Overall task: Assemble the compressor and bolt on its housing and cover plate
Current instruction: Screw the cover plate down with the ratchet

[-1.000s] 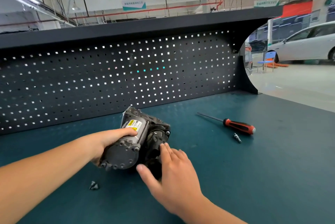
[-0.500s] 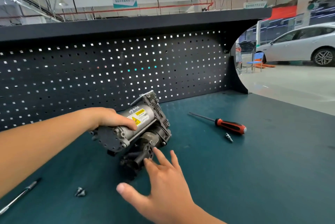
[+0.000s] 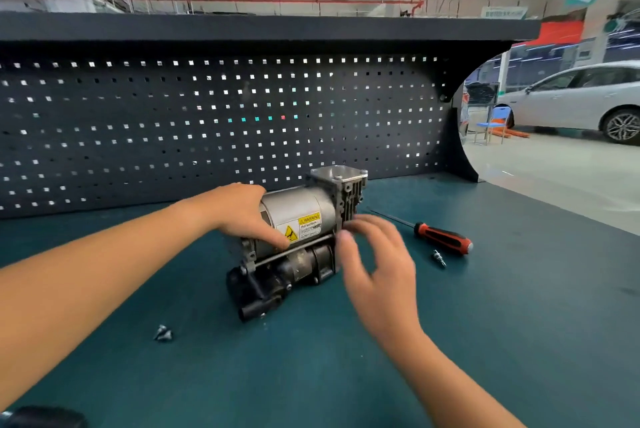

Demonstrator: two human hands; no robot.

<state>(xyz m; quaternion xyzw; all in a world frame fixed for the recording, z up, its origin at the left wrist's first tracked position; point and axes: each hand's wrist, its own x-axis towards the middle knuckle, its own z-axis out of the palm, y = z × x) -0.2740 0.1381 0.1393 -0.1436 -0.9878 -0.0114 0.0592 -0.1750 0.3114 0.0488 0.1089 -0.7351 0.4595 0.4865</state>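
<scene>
I see the compressor [image 3: 304, 206] lying on the bench [image 3: 502, 323] between the hands. The left hand [image 3: 242, 213] grips its silver drum, and the right hand [image 3: 377, 254], fingers spread and blurred, is at its right end.

The left arm extends from the near left, and the left hand [image 3: 247, 214] curls over the top of the compressor [image 3: 304, 216], thumb on its near side. The right hand [image 3: 379, 261], blurred, is positioned at the compressor's right end, fingers spread and relaxed.
</scene>
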